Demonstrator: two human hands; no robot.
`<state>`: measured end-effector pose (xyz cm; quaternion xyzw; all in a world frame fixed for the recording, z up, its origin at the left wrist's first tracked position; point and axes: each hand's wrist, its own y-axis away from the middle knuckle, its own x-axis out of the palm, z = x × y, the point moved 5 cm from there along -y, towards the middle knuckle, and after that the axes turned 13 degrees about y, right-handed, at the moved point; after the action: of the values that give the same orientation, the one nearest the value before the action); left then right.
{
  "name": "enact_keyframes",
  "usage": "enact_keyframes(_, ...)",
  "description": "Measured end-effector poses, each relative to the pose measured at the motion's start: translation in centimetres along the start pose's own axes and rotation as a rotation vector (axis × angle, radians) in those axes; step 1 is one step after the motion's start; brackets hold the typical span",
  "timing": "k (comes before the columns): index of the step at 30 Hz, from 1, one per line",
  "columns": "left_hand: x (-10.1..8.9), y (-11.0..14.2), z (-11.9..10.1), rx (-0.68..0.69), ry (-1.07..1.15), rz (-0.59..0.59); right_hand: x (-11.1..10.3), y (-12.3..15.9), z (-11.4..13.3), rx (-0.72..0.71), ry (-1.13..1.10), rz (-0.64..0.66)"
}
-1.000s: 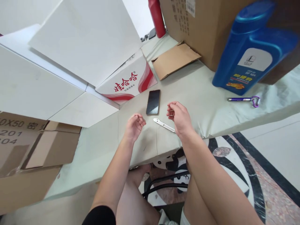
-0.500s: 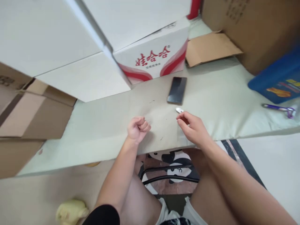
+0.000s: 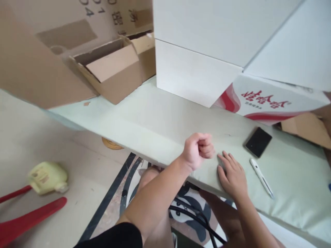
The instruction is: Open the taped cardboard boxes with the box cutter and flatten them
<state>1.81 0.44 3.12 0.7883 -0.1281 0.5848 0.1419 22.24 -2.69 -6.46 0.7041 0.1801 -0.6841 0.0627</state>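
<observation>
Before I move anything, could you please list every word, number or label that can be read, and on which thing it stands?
"娃哈哈" in red on the red-and-white box.
Smaller line below it: too blurred to read.
"04", "01", "0密", partly cut off, on the brown carton; other marks there unclear.
Label on the yellow jug: too blurred.
Phone, white cutter: no readable text.
</observation>
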Motion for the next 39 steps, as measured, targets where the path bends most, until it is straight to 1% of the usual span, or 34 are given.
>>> enact_keyframes(3, 0.5, 1.2, -1.3, 0.033, 0.015, 0.075, 0.1, 0.1, -0.3, -0.025, 0.025, -0.005)
enact_keyframes(6, 0.2, 2.1, -3.1, 0.079, 0.056, 0.089, 0.3, 0.2, -0.6, -0.02, 0.029, -0.01)
enact_keyframes(10, -1.2, 2.8, -6.1, 0.182, 0.171, 0.03, 0.2, -0.8, -0.1, -0.007, 0.031, -0.026)
enact_keyframes(12, -2.1, 3.3, -7.6, 0.244, 0.27, -0.023, -0.2, -2.3, 1.0, -0.035, 0.004, -0.021)
enact_keyframes(14, -3.0, 3.9, -9.0, 0.305, 0.391, -0.073, -0.7, -4.5, 2.9, -0.106, -0.032, 0.001)
enact_keyframes(17, -4.1, 4.8, -10.6, 0.396, 0.54, -0.135, -2.0, -9.1, 6.9, -0.227, -0.081, 0.028)
enact_keyframes(20, -4.9, 5.5, -11.5, 0.477, 0.599, -0.191, -4.2, -14.5, 12.0, -0.302, -0.134, 0.012)
enact_keyframes(23, -5.3, 5.8, -12.0, 0.519, 0.613, -0.231, -7.1, -19.6, 18.1, -0.386, -0.219, -0.04)
enact_keyframes(26, -5.7, 6.0, -12.5, 0.545, 0.634, -0.281, -9.9, -23.5, 24.7, -0.528, -0.346, -0.088)
enact_keyframes(27, -5.8, 6.1, -12.7, 0.557, 0.644, -0.294, -10.6, -24.5, 26.8, -0.571, -0.376, -0.076)
enact_keyframes(29, -6.0, 6.4, -13.3, 0.581, 0.672, -0.301, -11.3, -26.1, 30.9, -0.658, -0.405, 0.009)
enact_keyframes(32, -6.4, 7.0, -14.2, 0.613, 0.721, -0.293, -12.1, -28.0, 36.0, -0.757, -0.451, 0.04)
enact_keyframes(34, -6.7, 7.3, -14.6, 0.625, 0.726, -0.304, -12.3, -29.3, 38.4, -0.78, -0.538, 0.041)
enact_keyframes(36, -7.0, 7.4, -14.8, 0.625, 0.708, -0.329, -12.1, -30.4, 40.2, -0.79, -0.564, 0.047)
enact_keyframes(39, -7.2, 7.5, -14.9, 0.622, 0.694, -0.35, -11.4, -31.6, 42.0, -0.835, -0.442, 0.056)
